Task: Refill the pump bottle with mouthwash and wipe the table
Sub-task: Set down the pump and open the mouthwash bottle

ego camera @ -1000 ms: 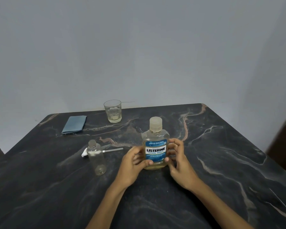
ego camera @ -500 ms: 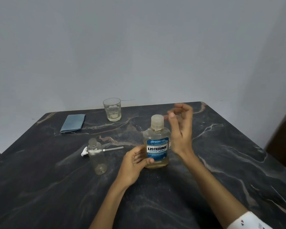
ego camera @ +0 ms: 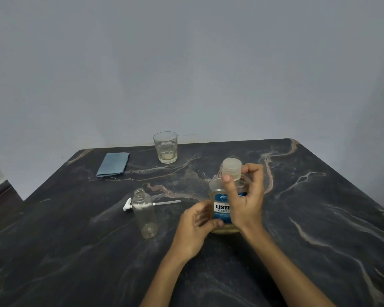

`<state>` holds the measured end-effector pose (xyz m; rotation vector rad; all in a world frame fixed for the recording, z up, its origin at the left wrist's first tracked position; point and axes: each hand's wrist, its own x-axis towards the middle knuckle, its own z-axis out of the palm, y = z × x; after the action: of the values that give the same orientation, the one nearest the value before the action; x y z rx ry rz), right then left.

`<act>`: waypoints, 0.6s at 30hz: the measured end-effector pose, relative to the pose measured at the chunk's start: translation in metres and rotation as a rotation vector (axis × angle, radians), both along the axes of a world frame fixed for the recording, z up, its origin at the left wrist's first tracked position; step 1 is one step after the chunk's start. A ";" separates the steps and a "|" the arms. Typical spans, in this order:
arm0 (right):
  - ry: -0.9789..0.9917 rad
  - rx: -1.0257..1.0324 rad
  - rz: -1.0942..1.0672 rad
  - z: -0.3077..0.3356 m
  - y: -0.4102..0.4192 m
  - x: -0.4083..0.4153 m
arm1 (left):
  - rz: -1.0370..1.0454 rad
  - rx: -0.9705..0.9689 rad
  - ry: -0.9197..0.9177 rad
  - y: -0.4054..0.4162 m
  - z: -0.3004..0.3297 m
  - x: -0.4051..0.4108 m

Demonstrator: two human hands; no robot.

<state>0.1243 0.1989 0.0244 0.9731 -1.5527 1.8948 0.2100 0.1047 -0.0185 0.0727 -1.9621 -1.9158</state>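
Observation:
A mouthwash bottle [ego camera: 220,208] with a blue label and yellowish liquid stands on the dark marble table [ego camera: 308,218]. My left hand [ego camera: 195,227] holds the bottle's lower body from the left. My right hand [ego camera: 245,196] has its thumb and fingers curled round the clear cap [ego camera: 231,169] on top. To the left stands the empty clear pump bottle [ego camera: 145,214], its neck uncovered. Its white pump head with dip tube [ego camera: 151,203] lies on the table behind it.
A folded blue cloth [ego camera: 114,163] lies at the table's back left. A drinking glass [ego camera: 165,147] with a little pale liquid stands near the back edge. A plain wall rises behind the table.
My right hand left the bottle's side, rose, and now grips the cap. The left hand keeps its hold on the bottle's body.

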 end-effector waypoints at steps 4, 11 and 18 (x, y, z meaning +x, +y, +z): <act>-0.012 -0.010 -0.006 0.000 0.000 0.000 | -0.008 -0.010 0.003 0.000 0.000 0.001; -0.023 -0.017 -0.007 0.000 0.000 0.003 | -0.006 -0.012 0.005 0.002 0.002 0.002; -0.018 0.015 -0.057 0.000 -0.001 0.001 | -0.007 -0.005 0.008 0.002 0.002 0.002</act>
<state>0.1253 0.1980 0.0239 0.9107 -1.5907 1.8604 0.2120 0.1062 -0.0160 0.0567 -1.9641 -1.9132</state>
